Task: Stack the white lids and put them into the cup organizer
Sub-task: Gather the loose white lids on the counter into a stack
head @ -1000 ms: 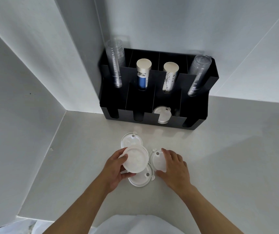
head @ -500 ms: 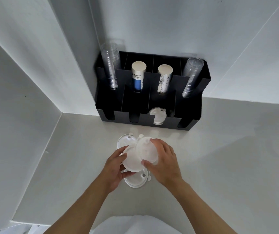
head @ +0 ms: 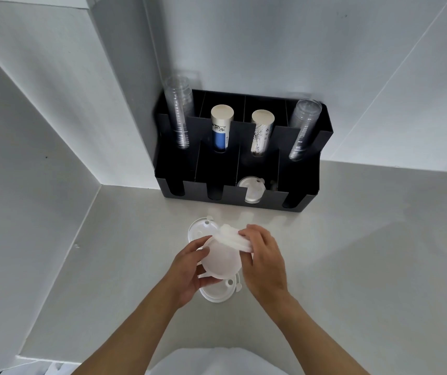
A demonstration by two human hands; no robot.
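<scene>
- A lid on the counter (head: 195,231) lies flat just behind your hands, toward the counter's back edge.
- Your left hand (head: 187,274) grips a white lid (head: 221,259) by its rim, above a lower lid (head: 218,292).
- Your right hand (head: 264,262) pinches a blurred second lid (head: 234,238) — apparently tilted onto the first.
- The cup organizer (head: 302,185) sits in the back corner — one stored lid (head: 252,189) in its third front slot.

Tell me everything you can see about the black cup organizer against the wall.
The black cup organizer looks like matte plastic or metal, stepped, with dividers forming four columns. It stands on the pale counter, in the corner with its back to the wall. The rear row holds two tall stacks of clear cups at the outer ends and two paper cup stacks between them. The low front row has U-shaped cutouts; only the third slot from the left holds white lids. Neither hand touches it.
</scene>
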